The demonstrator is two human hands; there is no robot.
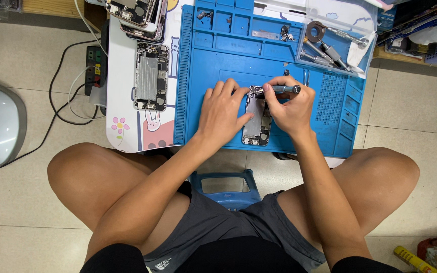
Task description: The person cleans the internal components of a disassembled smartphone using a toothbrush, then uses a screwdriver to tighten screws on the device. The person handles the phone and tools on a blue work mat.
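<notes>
The opened phone (257,119) lies on the blue mat (198,76), between both hands. The left hand (222,114), at its 9 o'clock, rests flat, fingers spread on its edge. The right hand (290,108), at 3 o'clock, has its grip closed around a screwdriver (279,90) lying level over the phone's top. A clear box (336,38) at 1 o'clock holds tools.

Phone repair workshop: blue repair mat (340,101), opened phones (150,76), screwdriver tray (337,43)

Both forearms reach up to mid-frame; left hand (222,112) lies flat, fingers spread, while right hand (290,105) is curled in a pinch.
</notes>
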